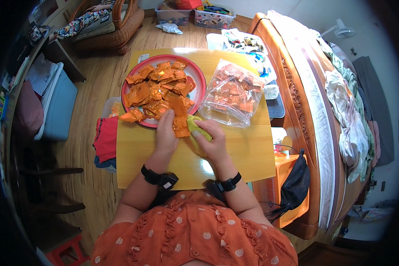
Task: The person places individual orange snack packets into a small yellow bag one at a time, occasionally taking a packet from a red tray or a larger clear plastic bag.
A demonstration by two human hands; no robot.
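Note:
Between the fingers of my left hand (166,132) is an orange foil packet (180,125), held over the near rim of a round tray. My right hand (211,138) grips a folded yellow-green cloth (199,129) against the packet's right edge. The red-rimmed tray (201,81) carries a heap of similar orange packets (149,89); one of them overhangs its near left rim. To the tray's right lies a clear plastic bag (226,114), its opening towards me, with more orange packets (236,83) inside. Tray and bag both rest on the yellow wooden table (146,153).
A carved wooden bed (296,96) runs along the right side. Beside the table stand an orange crate (294,199) with a black drawstring bag (296,181) and a white tray of wrappers (244,41). Red cloth (107,138) hangs at the left edge. A person's patterned trouser leg (79,25) shows on a wicker chair (119,33).

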